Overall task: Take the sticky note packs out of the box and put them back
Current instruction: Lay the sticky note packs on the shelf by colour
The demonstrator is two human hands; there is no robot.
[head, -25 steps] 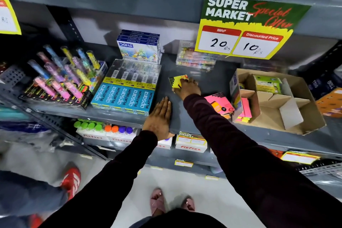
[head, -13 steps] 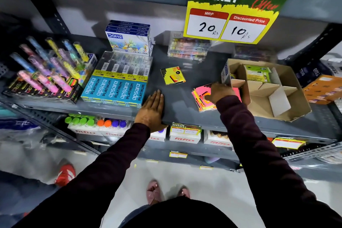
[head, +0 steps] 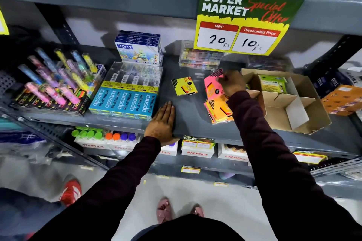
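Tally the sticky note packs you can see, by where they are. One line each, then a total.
Held up in the right hand: 1, the pink pack
Lying alone on the shelf: 1, the yellow pack
In the cardboard box: 1 visible, the green pack
In the loose pile beside the box: overlapping, count unclear
Total: 3 distinct packs, plus the pile
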